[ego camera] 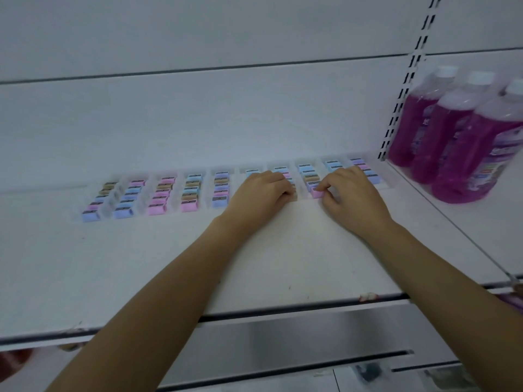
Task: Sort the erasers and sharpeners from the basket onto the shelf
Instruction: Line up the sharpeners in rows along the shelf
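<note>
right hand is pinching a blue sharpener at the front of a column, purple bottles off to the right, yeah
Not quite. The head view shows the right hand pinching a pink sharpener, not a blue one. It is at the front of its column, and the purple bottles do stand off to the right.

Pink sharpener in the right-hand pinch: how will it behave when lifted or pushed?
Probably stiff: the pink sharpener is a small block, pinched by the right hand without visibly deforming. Likely light, being tiny against that hand. Flat faces suggest it slides, not rolls, on the shelf.
</note>
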`<state>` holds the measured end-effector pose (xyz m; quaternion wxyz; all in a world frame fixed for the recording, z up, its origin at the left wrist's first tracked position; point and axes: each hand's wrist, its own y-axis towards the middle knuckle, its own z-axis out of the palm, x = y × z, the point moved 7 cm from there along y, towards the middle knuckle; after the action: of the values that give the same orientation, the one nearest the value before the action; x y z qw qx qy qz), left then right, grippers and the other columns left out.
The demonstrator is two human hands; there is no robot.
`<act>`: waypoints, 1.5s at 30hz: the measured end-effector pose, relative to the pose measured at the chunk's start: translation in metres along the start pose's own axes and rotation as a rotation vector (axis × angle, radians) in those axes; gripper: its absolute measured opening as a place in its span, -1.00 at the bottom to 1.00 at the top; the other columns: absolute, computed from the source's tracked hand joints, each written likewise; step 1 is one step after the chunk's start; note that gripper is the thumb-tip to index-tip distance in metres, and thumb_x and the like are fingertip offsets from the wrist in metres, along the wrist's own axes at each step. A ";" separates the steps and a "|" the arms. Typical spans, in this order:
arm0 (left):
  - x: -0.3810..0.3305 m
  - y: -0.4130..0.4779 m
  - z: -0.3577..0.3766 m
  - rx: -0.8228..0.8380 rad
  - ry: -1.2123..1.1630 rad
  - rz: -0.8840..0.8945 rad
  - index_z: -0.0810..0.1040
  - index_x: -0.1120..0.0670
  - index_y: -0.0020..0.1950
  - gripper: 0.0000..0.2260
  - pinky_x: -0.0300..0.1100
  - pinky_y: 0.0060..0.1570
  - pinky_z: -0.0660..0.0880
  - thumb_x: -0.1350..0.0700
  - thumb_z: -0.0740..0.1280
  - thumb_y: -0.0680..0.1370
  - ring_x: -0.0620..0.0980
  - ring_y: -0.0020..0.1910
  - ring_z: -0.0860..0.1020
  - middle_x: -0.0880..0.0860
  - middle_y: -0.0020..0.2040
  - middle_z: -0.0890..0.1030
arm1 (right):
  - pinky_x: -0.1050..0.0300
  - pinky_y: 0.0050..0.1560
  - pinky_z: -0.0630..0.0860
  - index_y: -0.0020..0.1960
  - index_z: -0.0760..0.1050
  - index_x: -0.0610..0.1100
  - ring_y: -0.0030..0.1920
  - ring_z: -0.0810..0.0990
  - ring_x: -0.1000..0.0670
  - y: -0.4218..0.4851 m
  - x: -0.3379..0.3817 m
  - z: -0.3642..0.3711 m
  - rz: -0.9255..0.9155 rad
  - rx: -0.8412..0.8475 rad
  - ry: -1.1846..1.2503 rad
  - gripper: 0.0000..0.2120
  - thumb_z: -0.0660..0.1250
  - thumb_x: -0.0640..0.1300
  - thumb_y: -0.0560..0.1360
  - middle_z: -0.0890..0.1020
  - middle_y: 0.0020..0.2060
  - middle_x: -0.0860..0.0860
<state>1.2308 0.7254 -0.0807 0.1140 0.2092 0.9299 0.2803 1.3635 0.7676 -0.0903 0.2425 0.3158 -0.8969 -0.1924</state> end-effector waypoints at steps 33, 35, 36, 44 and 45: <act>-0.006 -0.015 -0.007 -0.009 0.052 -0.051 0.63 0.06 -0.09 -0.75 -0.21 -0.08 0.28 0.07 0.17 0.47 0.03 -0.11 0.53 -0.02 -0.13 0.63 | 0.00 0.06 0.34 -0.02 0.59 -0.17 0.05 0.45 -0.15 0.004 0.004 0.004 -0.041 -0.011 -0.008 -0.56 0.00 -0.04 0.40 0.63 -0.03 -0.06; -0.005 -0.016 -0.008 -0.028 0.052 -0.059 0.63 0.08 -0.08 -0.76 -0.21 -0.07 0.29 0.07 0.17 0.47 0.04 -0.11 0.54 -0.01 -0.12 0.64 | 0.01 0.07 0.33 0.01 0.58 -0.19 0.07 0.44 -0.14 0.004 0.003 0.005 -0.030 -0.015 -0.008 -0.59 0.03 -0.08 0.39 0.62 0.00 -0.07; -0.004 -0.016 -0.008 -0.045 0.069 -0.072 0.63 0.09 -0.07 -0.75 -0.20 -0.06 0.29 0.07 0.17 0.47 0.04 -0.09 0.53 -0.01 -0.11 0.64 | 0.01 0.07 0.32 0.02 0.58 -0.20 0.07 0.44 -0.15 0.004 0.003 0.005 -0.031 -0.027 -0.009 -0.58 0.03 -0.09 0.39 0.61 0.00 -0.07; 0.003 -0.017 -0.001 0.014 0.136 -0.169 0.63 0.07 -0.04 -0.66 -0.22 0.00 0.21 -0.02 0.11 0.47 0.07 -0.01 0.56 -0.01 -0.07 0.65 | 0.04 0.05 0.29 0.06 0.56 -0.22 0.09 0.42 -0.16 0.003 -0.001 0.003 0.003 -0.029 -0.028 -0.75 0.18 -0.22 0.48 0.60 0.05 -0.10; 0.003 -0.017 -0.001 0.021 0.137 -0.176 0.64 0.07 -0.05 -0.66 -0.22 0.00 0.21 -0.02 0.11 0.47 0.08 -0.02 0.57 -0.01 -0.07 0.65 | 0.04 0.04 0.29 0.06 0.56 -0.22 0.09 0.43 -0.16 0.002 0.000 0.003 0.011 -0.024 -0.040 -0.77 0.20 -0.24 0.48 0.60 0.05 -0.11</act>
<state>1.2219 0.7134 -0.0894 0.0719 0.1081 0.9532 0.2731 1.3609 0.7703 -0.0918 0.2294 0.3039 -0.9009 -0.2081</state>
